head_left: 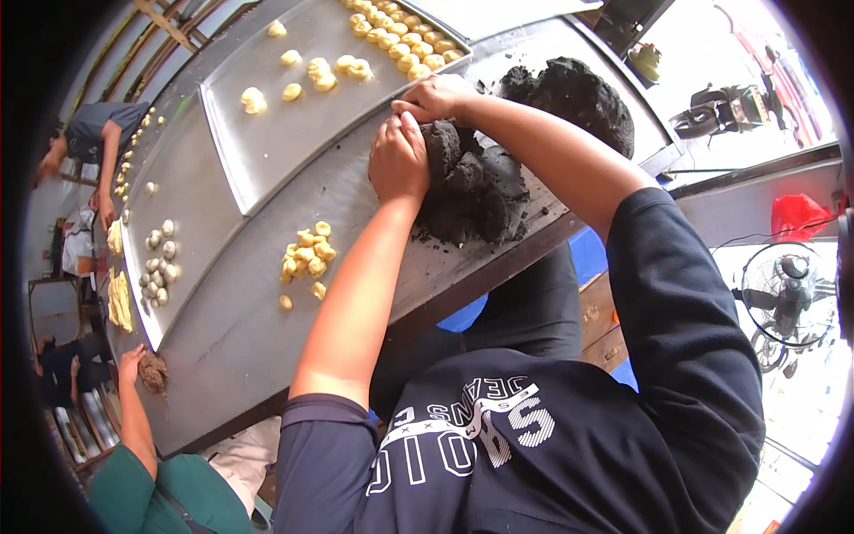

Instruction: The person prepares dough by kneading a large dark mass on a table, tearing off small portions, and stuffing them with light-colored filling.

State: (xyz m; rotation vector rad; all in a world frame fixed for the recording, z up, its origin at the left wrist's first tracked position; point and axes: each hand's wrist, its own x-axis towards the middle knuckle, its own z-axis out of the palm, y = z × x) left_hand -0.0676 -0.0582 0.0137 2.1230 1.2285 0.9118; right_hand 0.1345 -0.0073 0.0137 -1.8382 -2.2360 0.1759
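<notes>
My left hand (399,160) and my right hand (436,96) meet in front of me, fingertips close together. Both are closed, the fingers curled; whatever lies between them is hidden. Right beside them, a crumbly black mass like dough or paste (471,191) rests on the metal table, against the side of my left hand. Beyond my right forearm lies a larger black lump (583,102) of the same stuff. Left of my left forearm sits a small heap of yellow dough pieces (308,254), with a few loose ones near it.
A metal tray (267,182) holds loose yellow dough balls and tight rows of them (405,40). Another tray (165,214) carries greyish balls (158,271). At left, a co-worker's hand (132,363) touches a brown lump (154,372); another person leans in farther off. A fan (787,294) stands right.
</notes>
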